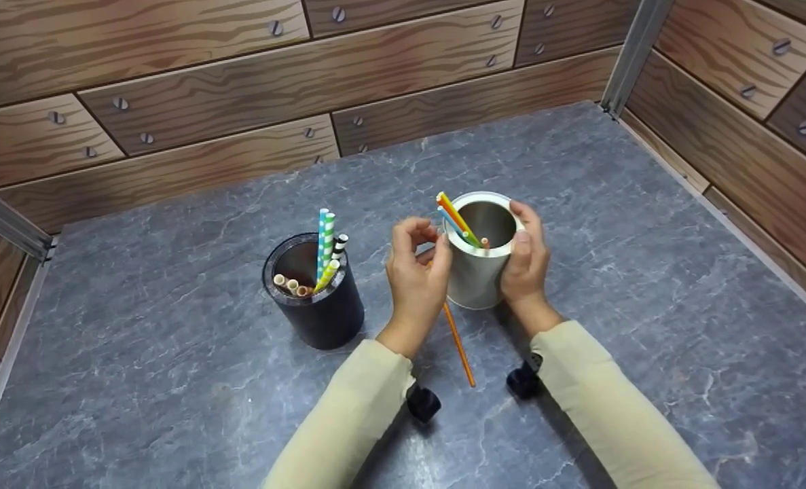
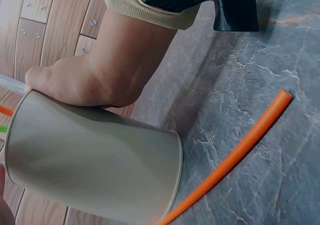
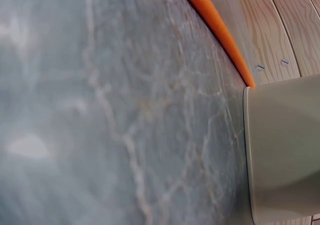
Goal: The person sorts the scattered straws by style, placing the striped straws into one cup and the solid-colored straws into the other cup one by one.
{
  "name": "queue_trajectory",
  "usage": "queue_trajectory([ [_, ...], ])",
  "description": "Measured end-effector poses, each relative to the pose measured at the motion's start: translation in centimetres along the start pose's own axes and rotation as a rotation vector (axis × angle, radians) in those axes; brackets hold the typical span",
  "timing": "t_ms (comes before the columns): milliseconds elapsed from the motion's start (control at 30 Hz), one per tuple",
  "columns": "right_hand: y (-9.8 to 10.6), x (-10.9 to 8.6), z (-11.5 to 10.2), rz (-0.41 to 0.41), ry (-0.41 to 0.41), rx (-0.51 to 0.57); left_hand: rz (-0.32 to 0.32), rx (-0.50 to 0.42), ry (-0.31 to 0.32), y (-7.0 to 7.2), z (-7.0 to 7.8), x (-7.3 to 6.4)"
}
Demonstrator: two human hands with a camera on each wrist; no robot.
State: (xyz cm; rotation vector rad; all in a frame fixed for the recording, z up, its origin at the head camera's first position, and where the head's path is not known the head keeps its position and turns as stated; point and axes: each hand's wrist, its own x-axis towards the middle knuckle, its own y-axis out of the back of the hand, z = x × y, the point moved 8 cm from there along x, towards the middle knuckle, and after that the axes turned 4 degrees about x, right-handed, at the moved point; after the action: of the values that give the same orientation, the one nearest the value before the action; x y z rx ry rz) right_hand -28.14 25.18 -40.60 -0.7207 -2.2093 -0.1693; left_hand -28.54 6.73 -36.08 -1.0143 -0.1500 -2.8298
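A white can (image 1: 474, 280) stands upright on the table, with a few coloured straws (image 1: 455, 216) leaning on its left rim. My right hand (image 1: 528, 268) grips the can's right side, thumb in front and fingers behind. My left hand (image 1: 417, 275) has its thumb and curled fingers against the can's left rim; part of that contact is hidden. An orange straw (image 1: 460, 346) lies on the table beside the can's base, its far part behind my left hand. In the left wrist view, the can's grey-white side (image 2: 95, 155) fills the lower left, near the orange straw (image 2: 235, 157).
Left of the can stands a black cup (image 1: 324, 316) holding several striped and plain paper straws (image 1: 328, 238). Wood-patterned panels (image 1: 240, 88) border the back and sides of the grey marbled table (image 1: 172, 360). Black wrist mounts (image 1: 423, 403) hang under my forearms.
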Motion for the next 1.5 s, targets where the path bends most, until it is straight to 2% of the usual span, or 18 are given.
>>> queue_trajectory([
  [267, 0.1, 0.1, -0.1, 0.006, 0.008, -0.009, 0.005, 0.070, 0.054, 0.0, -1.1, -1.2],
  [700, 0.0, 0.0, 0.1, -0.021, -0.018, 0.012, -0.066, 0.152, 0.152, -0.6, -3.2, -3.5],
  [933, -0.1, 0.0, 0.2, -0.018, -0.017, 0.026, -0.119, 0.181, 0.250, -1.0, -4.8, -4.9],
  [1200, 0.1, 0.0, 0.1, -0.003, 0.001, -0.004, -0.144, 0.236, 0.349, -1.1, -6.8, -5.7],
  [1500, 0.0, 0.0, 0.0, -0.013, -0.017, 0.009, -0.202, 0.371, 0.456, -1.1, -8.4, -6.2],
])
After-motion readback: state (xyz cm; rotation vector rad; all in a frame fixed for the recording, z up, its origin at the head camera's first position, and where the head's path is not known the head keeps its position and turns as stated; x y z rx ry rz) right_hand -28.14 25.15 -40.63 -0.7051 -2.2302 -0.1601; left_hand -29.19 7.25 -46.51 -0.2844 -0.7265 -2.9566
